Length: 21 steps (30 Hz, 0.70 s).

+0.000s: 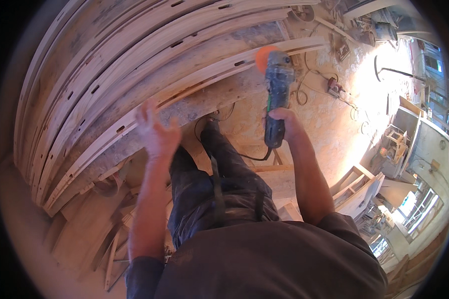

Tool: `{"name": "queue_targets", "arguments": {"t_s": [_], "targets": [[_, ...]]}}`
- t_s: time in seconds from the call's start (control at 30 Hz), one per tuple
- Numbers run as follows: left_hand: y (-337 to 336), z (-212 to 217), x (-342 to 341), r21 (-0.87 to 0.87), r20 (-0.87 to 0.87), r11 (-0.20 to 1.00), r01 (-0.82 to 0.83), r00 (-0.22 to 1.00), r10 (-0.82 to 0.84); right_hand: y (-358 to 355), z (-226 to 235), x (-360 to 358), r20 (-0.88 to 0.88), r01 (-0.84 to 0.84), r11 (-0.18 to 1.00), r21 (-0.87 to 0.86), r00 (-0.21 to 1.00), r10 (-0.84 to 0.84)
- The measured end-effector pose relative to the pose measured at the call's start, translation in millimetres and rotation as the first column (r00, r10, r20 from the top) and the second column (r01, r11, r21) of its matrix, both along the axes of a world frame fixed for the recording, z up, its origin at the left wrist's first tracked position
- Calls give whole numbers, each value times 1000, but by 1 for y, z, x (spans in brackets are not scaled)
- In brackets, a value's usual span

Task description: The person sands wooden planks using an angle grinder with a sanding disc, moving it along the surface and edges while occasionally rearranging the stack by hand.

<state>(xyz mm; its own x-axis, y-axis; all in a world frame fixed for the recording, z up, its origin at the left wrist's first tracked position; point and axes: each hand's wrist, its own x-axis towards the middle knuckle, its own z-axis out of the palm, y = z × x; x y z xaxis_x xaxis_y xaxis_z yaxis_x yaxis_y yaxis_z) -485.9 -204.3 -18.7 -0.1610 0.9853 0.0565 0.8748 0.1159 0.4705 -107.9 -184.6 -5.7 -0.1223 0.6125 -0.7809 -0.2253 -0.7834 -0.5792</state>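
My right hand (283,121) grips the dark handle of a grey-green angle grinder (277,92) whose orange disc (265,56) sits at the edge of a long slotted wooden rail (184,82). My left hand (156,132) hovers with fingers spread, just below the nearest rail and holding nothing. Several such curved-looking rails with dark slots lie side by side on a dusty workbench (134,74). The grinder's black cable (254,157) trails down past my legs.
Sawdust covers the floor (324,114), where cables and a small power tool (335,88) lie. Offcuts and wooden pieces are stacked at lower left (100,234). Wooden frames and furniture parts (359,187) stand at the right, with more workshop clutter behind.
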Motion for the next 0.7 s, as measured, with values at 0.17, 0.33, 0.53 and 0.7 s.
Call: {"name": "queue_targets", "arguments": {"t_s": [0.17, 0.33, 0.53, 0.7], "targets": [[-5, -22, -103, -264, -341, 965, -1, 936, -92, 4, 2, 15, 3, 85, 991, -102, 996, -85], [2, -26, -132, -356, -303, 931, 77, 933, -193, 11, 39, -39, 85, -127, 991, 50, 989, 123], [19, -16, -125, -430, -324, 895, 117, 906, -274, 13, 38, -39, 90, -62, 996, 68, 994, 56], [42, -23, -89, -432, -259, 860, 271, 876, -407, 18, -5, 59, -11, 151, 988, -28, 988, -152]]}}
